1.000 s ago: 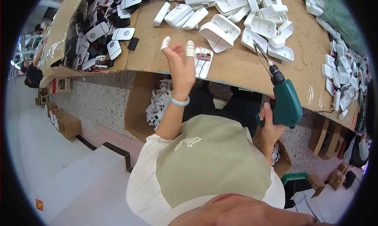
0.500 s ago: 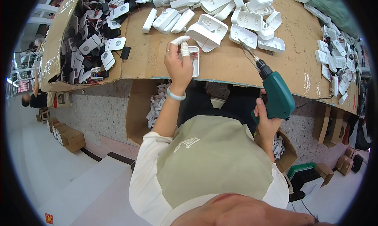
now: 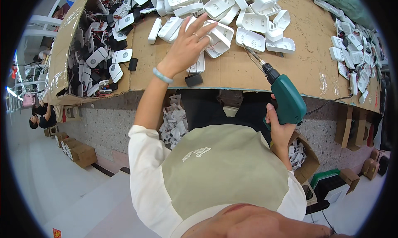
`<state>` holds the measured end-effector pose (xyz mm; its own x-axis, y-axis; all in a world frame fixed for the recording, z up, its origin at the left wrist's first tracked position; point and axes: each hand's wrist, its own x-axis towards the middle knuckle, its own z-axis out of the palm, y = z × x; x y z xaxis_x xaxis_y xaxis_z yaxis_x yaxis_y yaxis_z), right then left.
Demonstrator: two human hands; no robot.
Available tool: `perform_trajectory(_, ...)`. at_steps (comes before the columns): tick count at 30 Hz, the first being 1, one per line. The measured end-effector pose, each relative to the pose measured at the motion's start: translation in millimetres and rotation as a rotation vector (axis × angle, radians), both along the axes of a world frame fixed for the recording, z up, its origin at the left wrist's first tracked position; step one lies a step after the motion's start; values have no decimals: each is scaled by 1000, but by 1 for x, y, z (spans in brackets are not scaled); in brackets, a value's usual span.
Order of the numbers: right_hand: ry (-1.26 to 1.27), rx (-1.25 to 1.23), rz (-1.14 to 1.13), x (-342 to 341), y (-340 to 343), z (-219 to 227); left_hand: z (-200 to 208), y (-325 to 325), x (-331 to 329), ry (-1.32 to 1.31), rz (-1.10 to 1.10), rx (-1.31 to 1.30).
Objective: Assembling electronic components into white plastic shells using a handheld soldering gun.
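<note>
My left hand [image 3: 187, 47] reaches over the near side of a heap of white plastic shells, fingers spread. Its fingertips are over or against a white shell [image 3: 219, 39]; whether they touch is hard to tell. Beneath my wrist lies a white casing [image 3: 198, 64], partly covered by the hand, beside a small black block [image 3: 193, 80] at the table's edge. In my right hand [image 3: 280, 128] is a green electric screwdriver [image 3: 289, 100], its long bit pointing up and left to the rim of another shell [image 3: 250, 39].
A cardboard box [image 3: 62, 68] at the left holds white units with black parts and wires. More small white pieces [image 3: 354, 51] lie at the right of the cardboard-covered table [image 3: 315, 72]. A cable runs from the screwdriver. Below stand boxes of white parts [image 3: 173, 122]. Another person [image 3: 43, 115] is far left.
My left hand has moved from the casing at the table's edge up to the shell heap, its fingers spreading. The black block now shows. The screwdriver stays in my right hand.
</note>
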<state>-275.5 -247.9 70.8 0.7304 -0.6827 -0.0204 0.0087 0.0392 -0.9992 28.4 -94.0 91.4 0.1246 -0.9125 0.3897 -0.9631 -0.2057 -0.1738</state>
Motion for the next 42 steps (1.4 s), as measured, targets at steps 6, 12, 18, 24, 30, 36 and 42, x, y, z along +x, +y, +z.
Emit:
perform_trajectory(6,0,11,-9,-3,1,0,-27,4,-6,300,175,-297)
perform_trajectory(12,63,-13,-2,-5,-5,4,-31,13,-78,536,450,-638)
perform_trajectory(18,21,-28,16,-10,-7,-4,-43,-4,-90,724,359,-288)
perform_trajectory(24,105,-58,-18,-14,-6,-9,-37,-28,-103,340,271,-203)
perform_trajectory(30,115,-132,54,-22,-9,-22,-37,-35,-111,434,426,-426)
perform_trajectory(36,109,-278,126,2,-7,-4,-48,-31,-106,358,527,-380)
perform_trajectory(42,193,-376,192,23,-4,-4,-53,-32,-104,407,588,-396)
